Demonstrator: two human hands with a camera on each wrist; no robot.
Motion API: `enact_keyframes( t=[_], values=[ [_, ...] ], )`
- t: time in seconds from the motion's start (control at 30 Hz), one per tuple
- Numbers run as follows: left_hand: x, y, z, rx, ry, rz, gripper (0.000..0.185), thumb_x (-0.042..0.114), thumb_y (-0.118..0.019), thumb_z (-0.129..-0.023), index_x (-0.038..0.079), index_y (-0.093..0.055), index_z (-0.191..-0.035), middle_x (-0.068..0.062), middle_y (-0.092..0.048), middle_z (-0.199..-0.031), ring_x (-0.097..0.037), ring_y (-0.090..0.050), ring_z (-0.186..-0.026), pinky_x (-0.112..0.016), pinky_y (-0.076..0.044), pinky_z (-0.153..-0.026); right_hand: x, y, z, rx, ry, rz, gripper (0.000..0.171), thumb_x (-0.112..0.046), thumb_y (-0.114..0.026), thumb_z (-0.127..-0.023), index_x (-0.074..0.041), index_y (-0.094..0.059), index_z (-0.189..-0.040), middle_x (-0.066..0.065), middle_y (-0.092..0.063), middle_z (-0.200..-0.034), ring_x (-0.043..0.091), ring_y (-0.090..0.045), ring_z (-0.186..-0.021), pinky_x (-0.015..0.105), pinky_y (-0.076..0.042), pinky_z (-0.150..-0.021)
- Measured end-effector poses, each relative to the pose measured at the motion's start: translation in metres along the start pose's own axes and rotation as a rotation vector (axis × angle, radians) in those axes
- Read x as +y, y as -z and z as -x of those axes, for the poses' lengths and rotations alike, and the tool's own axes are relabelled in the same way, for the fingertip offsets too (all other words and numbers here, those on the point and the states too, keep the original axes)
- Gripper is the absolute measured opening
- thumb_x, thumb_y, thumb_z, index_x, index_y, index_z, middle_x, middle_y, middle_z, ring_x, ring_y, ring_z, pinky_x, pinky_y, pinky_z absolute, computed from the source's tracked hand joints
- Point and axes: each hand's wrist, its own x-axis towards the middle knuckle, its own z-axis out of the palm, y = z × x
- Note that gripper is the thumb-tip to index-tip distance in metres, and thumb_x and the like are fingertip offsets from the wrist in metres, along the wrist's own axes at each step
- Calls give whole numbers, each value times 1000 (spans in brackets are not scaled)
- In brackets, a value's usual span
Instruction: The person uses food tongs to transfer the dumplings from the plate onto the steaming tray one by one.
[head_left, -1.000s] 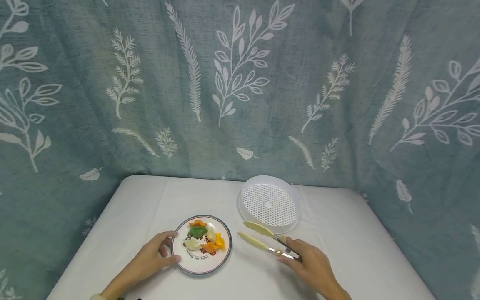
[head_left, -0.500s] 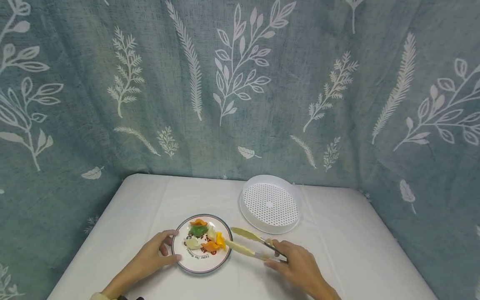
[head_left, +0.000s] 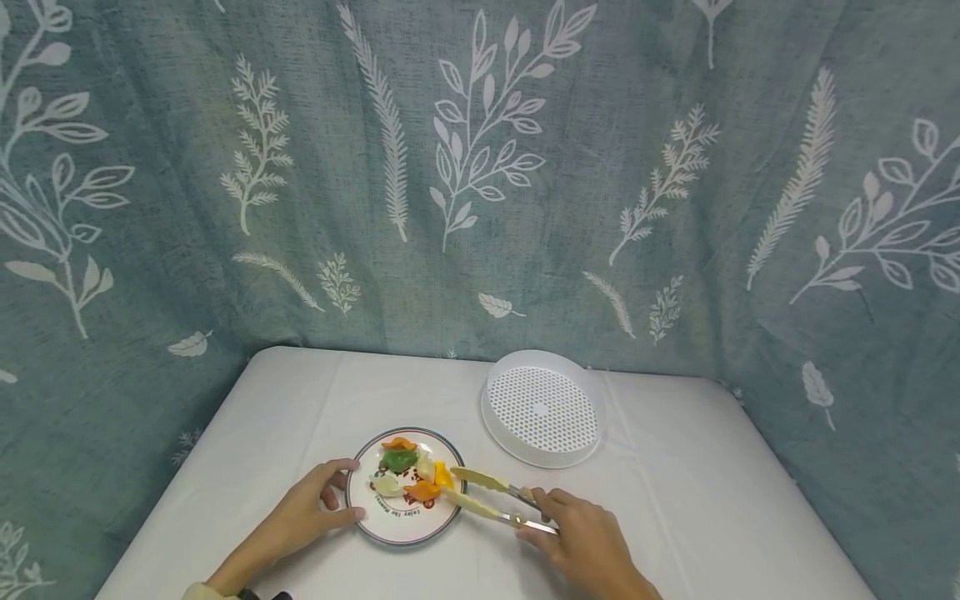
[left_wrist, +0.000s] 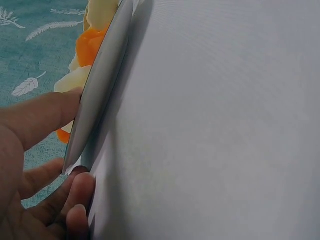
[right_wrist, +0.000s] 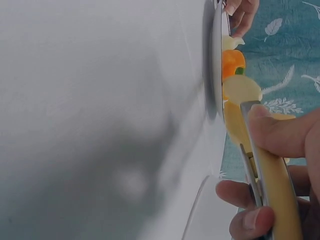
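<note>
You are bracing the plate (head_left: 406, 523) with your left hand (head_left: 303, 515): the thumb and fingers are curling round its rim at about nine o'clock, which looks meant to keep it from sliding on the white tablecloth (head_left: 697, 500). The left wrist view is showing the same hold edge-on, with a finger on top of the rim and others tucked under it.

Your right hand (head_left: 581, 546) is gripping the tongs (head_left: 491, 498) near their hinge end, fingers wrapped round both arms. The two cream tips are standing slightly apart and are reaching over the plate's rim at about three o'clock, sitting either side of the yellow dumpling (head_left: 442, 476). Whether they are already pinching it I cannot tell; they look just about touching it.

The plate is holding a small heap of coloured dumplings: a green dumpling (head_left: 397, 460) toward twelve o'clock with an orange one behind it, a pale dumpling (head_left: 386, 486) toward nine o'clock, an orange dumpling (head_left: 422, 492) near the centre, and the yellow one at the right edge.

At about one o'clock from the plate, well apart from it, the white perforated tray (head_left: 543, 409) is lying flat with nothing in it.
</note>
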Motion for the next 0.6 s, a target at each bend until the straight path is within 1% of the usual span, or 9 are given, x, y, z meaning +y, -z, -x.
enact_keyframes(
  t=[0.1, 0.3, 0.4, 0.47, 0.53, 0.6],
  values=[
    [-1, 0, 0, 2, -4, 4, 79, 34, -94, -73, 14, -58, -140, 1, -61, -111, -15, -51, -84, -31, -43, -65, -3, 0, -1, 11, 9, 45, 50, -53, -79, -84, -20, -75, -121, -15, -57, -79, 0, -42, -59, 24, -39, -51],
    [-1, -1, 0, 4, 2, 0, 79, 35, -94, -72, 15, -58, -140, 2, -60, -111, -15, -51, -84, -31, -43, -66, -10, 2, -5, -37, -57, 95, 55, -55, -81, -82, -19, -70, -123, -9, -60, -83, 3, -48, -59, 26, -40, -51],
    [-2, -1, -1, -5, 14, -1, 80, 36, -94, -72, 14, -58, -140, 2, -60, -110, -16, -51, -84, -32, -44, -66, -12, 1, -7, -61, -78, 99, 56, -56, -80, -81, -21, -70, -124, -10, -60, -84, 2, -48, -61, 26, -40, -52],
    [-2, -1, -1, -11, 22, -1, 81, 37, -94, -72, 14, -58, -140, 2, -60, -110, -16, -51, -84, -33, -45, -67, -12, 0, -8, -57, -68, 96, 55, -57, -80, -82, -22, -71, -123, -11, -60, -83, 1, -48, -60, 26, -40, -52],
    [-2, -1, -2, -15, 29, 0, 81, 38, -94, -72, 14, -57, -141, 2, -59, -110, -16, -51, -85, -34, -45, -67, -13, -1, -9, -35, -49, 89, 54, -57, -80, -82, -22, -73, -123, -12, -60, -82, 1, -47, -60, 25, -39, -51],
    [-2, -2, -3, -14, 31, 1, 81, 38, -94, -72, 14, -57, -141, 2, -59, -110, -17, -51, -85, -34, -45, -67, -14, -3, -10, -11, -31, 85, 54, -55, -81, -82, -21, -73, -122, -12, -58, -80, 1, -44, -57, 25, -37, -50]
  ],
)
